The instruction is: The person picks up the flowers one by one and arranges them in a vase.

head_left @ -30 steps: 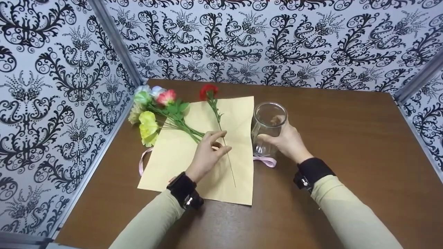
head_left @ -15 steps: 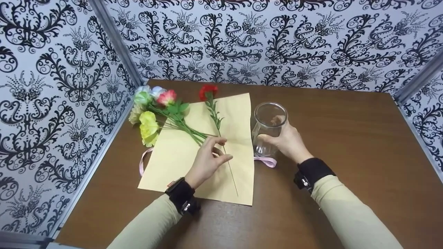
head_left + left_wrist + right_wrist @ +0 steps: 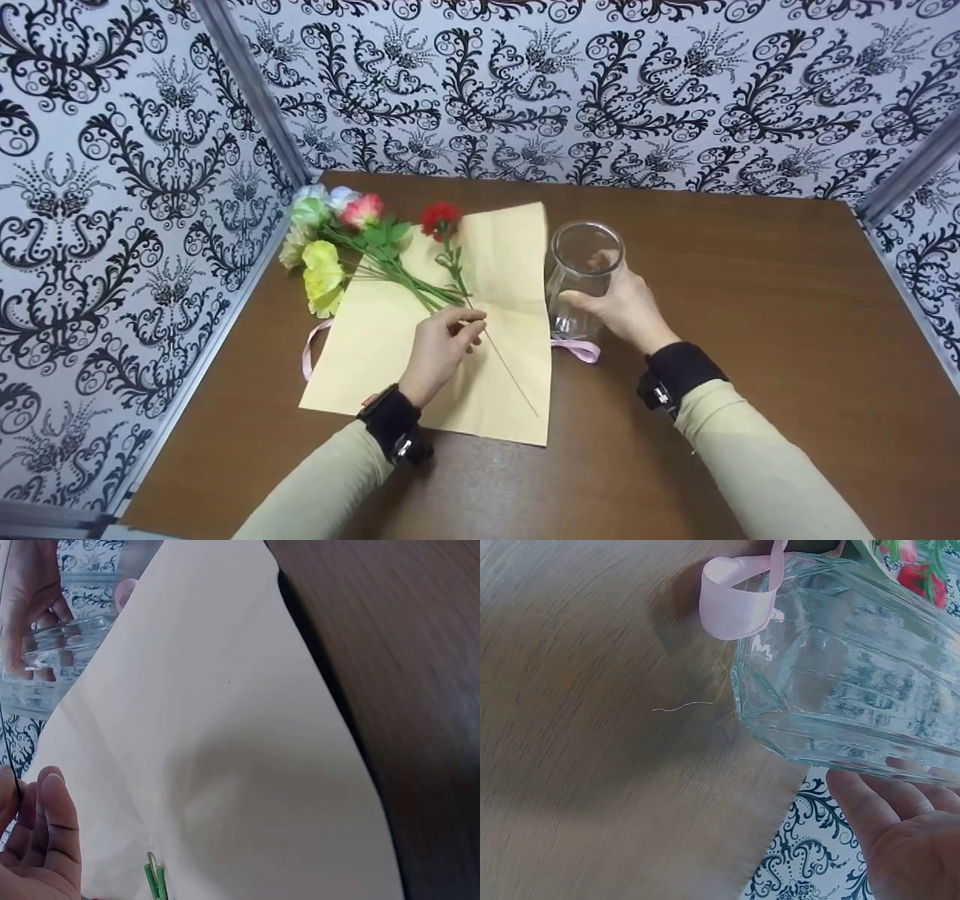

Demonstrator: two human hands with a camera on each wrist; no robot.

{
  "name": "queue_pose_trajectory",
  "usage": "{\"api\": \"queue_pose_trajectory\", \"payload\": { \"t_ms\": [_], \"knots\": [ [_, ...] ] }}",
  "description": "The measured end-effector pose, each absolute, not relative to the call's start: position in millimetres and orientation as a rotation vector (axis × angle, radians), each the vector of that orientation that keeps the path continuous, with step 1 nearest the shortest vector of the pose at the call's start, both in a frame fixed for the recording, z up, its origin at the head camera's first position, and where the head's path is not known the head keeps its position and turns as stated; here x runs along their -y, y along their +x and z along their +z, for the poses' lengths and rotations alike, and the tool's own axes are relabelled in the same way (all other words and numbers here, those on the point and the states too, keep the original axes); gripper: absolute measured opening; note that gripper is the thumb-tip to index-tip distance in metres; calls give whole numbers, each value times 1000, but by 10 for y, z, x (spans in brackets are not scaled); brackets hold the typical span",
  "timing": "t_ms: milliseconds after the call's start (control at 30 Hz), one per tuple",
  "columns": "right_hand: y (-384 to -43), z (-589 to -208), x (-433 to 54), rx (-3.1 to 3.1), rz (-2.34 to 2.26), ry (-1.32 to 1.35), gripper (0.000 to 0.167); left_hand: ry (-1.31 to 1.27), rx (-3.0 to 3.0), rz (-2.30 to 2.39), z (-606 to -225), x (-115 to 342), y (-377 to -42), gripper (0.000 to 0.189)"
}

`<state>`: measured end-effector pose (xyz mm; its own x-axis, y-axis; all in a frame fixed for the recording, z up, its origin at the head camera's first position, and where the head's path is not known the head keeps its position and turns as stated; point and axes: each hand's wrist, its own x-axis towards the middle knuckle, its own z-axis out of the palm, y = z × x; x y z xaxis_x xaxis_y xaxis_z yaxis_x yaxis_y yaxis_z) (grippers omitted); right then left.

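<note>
A red carnation (image 3: 440, 219) on a thin stem slants over a cream sheet of paper (image 3: 375, 360). My left hand (image 3: 439, 349) pinches its stem between thumb and fingers; in the left wrist view the dark stem (image 3: 10, 746) runs up from the fingertips. To the right, my right hand (image 3: 630, 307) grips a clear glass vase (image 3: 574, 281) round its side, thumb in front and fingers behind. The vase stands upright beside the paper's edge. In the right wrist view its faceted base (image 3: 780, 682) lies close to a pink ribbon loop (image 3: 735, 604).
Several artificial flowers lie at the paper's left, among them a yellow bloom (image 3: 322, 276) and a pink one (image 3: 361, 211), their green stems (image 3: 409, 281) crossing the sheet. Pink ribbon (image 3: 579, 351) shows below the vase. Patterned walls (image 3: 525, 82) bound the brown table (image 3: 750, 300).
My left hand has closed its pinch on the carnation's stem and moved slightly left and nearer. The carnation's head shifted left and down while its stem tip swung right. My right hand stays still.
</note>
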<state>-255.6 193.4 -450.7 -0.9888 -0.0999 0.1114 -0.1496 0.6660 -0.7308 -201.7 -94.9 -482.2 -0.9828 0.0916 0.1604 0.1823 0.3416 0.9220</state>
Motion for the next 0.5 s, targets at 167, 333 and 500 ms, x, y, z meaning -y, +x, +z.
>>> {"api": "queue_pose_trajectory", "payload": {
  "t_ms": [167, 333, 500],
  "knots": [
    [-2562, -4501, -1943, 2814, 1249, 209, 80, -128, 2467, -1821, -4850, 955, -2058, 16],
    [-2559, -4494, -1941, 2821, 1245, 203, 82, 44, 2364, -2025, -4861, 956, -2092, 20],
    [-2556, -4491, -1946, 2834, 1242, 192, 82, 164, 2186, -2266, -4856, 961, -2123, 31]
  ]
}}
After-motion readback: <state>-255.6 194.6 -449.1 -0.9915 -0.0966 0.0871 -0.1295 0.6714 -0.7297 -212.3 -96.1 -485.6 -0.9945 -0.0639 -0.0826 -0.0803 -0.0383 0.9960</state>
